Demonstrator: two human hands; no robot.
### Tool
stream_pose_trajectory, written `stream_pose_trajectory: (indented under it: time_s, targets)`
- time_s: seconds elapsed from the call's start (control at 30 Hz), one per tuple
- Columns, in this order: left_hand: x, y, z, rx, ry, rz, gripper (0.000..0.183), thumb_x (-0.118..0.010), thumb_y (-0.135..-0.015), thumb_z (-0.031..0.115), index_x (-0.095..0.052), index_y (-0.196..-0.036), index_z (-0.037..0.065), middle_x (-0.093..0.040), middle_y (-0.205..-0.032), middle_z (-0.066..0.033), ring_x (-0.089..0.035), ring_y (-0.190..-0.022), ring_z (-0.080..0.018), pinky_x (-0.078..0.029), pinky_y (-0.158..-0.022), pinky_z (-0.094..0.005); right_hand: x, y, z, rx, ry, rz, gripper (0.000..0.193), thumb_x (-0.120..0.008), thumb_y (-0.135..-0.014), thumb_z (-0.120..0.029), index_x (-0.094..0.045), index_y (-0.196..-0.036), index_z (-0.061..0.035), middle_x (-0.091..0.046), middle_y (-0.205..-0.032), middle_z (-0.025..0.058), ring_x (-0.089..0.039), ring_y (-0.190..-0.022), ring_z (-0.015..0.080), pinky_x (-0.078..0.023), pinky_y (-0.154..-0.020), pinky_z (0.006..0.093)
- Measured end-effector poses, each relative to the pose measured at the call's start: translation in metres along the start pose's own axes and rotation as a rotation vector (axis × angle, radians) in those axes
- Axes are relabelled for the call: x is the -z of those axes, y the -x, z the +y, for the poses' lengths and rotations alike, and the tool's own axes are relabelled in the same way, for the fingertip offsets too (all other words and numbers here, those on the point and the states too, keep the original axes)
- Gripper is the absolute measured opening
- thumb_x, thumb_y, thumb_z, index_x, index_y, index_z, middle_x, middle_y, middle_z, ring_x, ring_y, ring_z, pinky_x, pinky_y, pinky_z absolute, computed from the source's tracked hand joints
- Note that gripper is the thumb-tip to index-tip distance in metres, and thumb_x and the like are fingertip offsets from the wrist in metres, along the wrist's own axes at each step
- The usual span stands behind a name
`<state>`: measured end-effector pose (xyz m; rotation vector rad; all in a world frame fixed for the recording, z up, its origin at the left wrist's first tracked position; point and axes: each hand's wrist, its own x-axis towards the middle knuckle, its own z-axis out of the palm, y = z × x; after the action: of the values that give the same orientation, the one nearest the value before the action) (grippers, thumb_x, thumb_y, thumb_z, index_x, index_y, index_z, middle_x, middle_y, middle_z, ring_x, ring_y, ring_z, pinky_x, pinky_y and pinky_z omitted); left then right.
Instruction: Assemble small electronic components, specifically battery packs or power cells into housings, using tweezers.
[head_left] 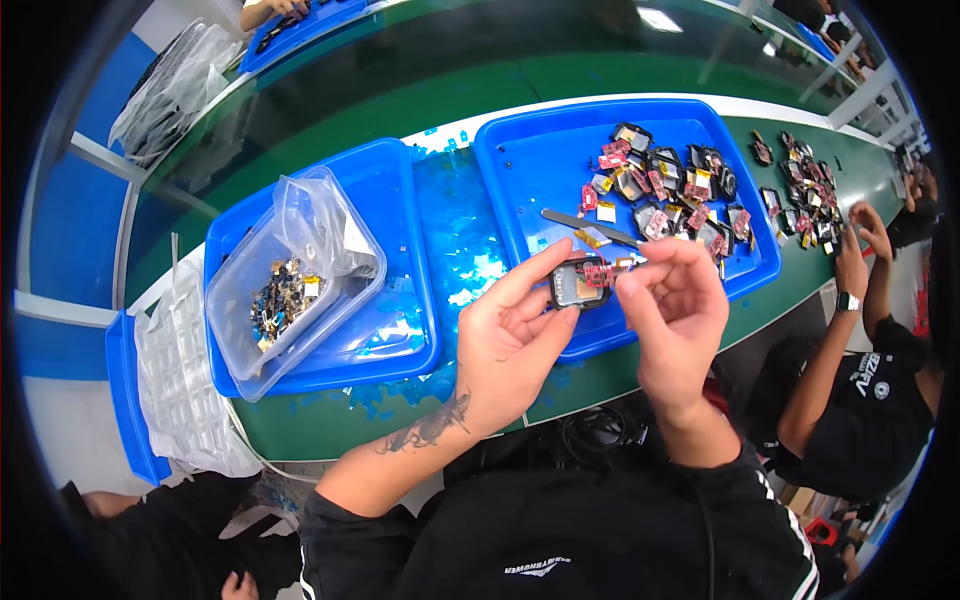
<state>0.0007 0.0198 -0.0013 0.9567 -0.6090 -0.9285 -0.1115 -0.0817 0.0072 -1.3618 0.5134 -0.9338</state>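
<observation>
My left hand (510,350) grips a small black device casing (575,291) between thumb and fingers, its inner side facing up. A red circuit board (600,274) sits at the casing's right edge. My right hand (680,325) pinches at the board's right end, where a small pale piece shows between the fingertips; its kind is unclear. Just beyond my hands, a slim grey tool like tweezers (580,222) lies in the blue tray (510,170). Several opened casings with red boards and silver-yellow battery packs (665,190) are heaped in that tray's right part.
At left, a clear plastic container (225,325) of small parts rests in another blue tray (415,260). Blue film scraps (450,215) cover the table between the trays. More casings (810,190) lie farther right, near a co-worker's hands (865,240). Clear plastic packaging (185,390) hangs at the left edge.
</observation>
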Motion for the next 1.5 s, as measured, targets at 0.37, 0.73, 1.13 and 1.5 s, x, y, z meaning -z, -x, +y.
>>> stream_pose_trajectory:
  time_s: [0.37, 0.73, 1.13, 1.5]
  targets:
    - [-0.008, 0.001, -0.012, -0.252, -0.053, 0.155, 0.047, -0.063, -0.081, -0.015, -0.036, -0.116, 0.0, -0.05, -0.115, -0.0127, -0.059, -0.108, -0.0213, -0.055, -0.089, -0.0318, -0.02, 0.007, 0.002, 0.027, -0.011, -0.005, 0.04, -0.066, -0.081, 0.008, -0.049, -0.117, 0.0017, -0.064, -0.08, 0.0067, -0.061, -0.071, 0.0078, -0.047, -0.06, 0.0179]
    - [0.002, 0.002, -0.004, -0.155, 0.15, -0.013, 0.04, -0.053, -0.087, -0.013, -0.035, -0.121, 0.0, -0.045, -0.118, -0.0098, -0.055, -0.112, -0.0175, -0.047, -0.098, -0.0311, -0.019, -0.007, -0.007, 0.057, 0.115, -0.053, 0.047, -0.066, -0.079, 0.009, -0.048, -0.122, 0.0037, -0.062, -0.08, 0.006, -0.063, -0.077, 0.0089, -0.053, -0.064, 0.0202]
    - [0.0, 0.0, -0.002, -0.165, -0.022, 0.083, 0.014, -0.057, -0.087, -0.011, -0.058, -0.1, -0.005, -0.05, -0.106, -0.0069, -0.061, -0.107, -0.0187, -0.055, -0.089, -0.0283, -0.011, -0.012, -0.013, 0.06, 0.255, -0.146, 0.042, -0.068, -0.079, 0.007, -0.052, -0.117, 0.001, -0.066, -0.075, 0.0028, -0.052, -0.059, -0.0001, -0.035, -0.05, 0.015]
    - [0.007, 0.001, -0.001, -0.285, -0.312, 0.092, 0.035, -0.059, -0.085, -0.013, -0.062, -0.119, -0.003, -0.052, -0.113, -0.0114, -0.061, -0.106, -0.0204, -0.055, -0.091, -0.0292, 0.012, -0.021, -0.021, -0.049, 0.266, -0.194, 0.034, -0.068, -0.081, 0.004, -0.056, -0.113, 0.0001, -0.066, -0.077, 0.0026, -0.058, -0.066, 0.0033, -0.043, -0.056, 0.0175]
